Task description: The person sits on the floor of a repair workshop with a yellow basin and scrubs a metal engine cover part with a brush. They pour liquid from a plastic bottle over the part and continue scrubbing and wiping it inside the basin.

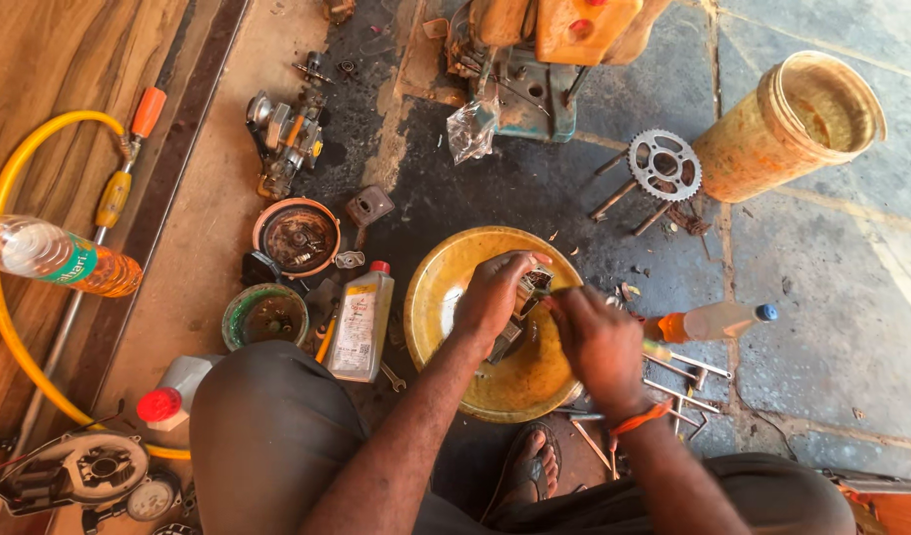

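Observation:
My left hand [492, 294] grips a small grey metal engine part [523, 302] over a round yellow basin [438, 287] on the floor. My right hand [596, 342], with an orange thread on its wrist, is closed on a thin tool whose tip meets the part; the tool is mostly hidden by the fingers. Both hands are together above the basin's middle. My knees and a sandalled foot [531, 474] show at the bottom.
A small oil bottle [360, 322], a green tin [265, 317] and a round rusty cover [297, 236] lie left of the basin. A sprocket [663, 164], yellow bucket [787, 127], lying bottle [713, 322] and loose bolts [685, 391] are to the right. An engine block [520, 69] stands ahead.

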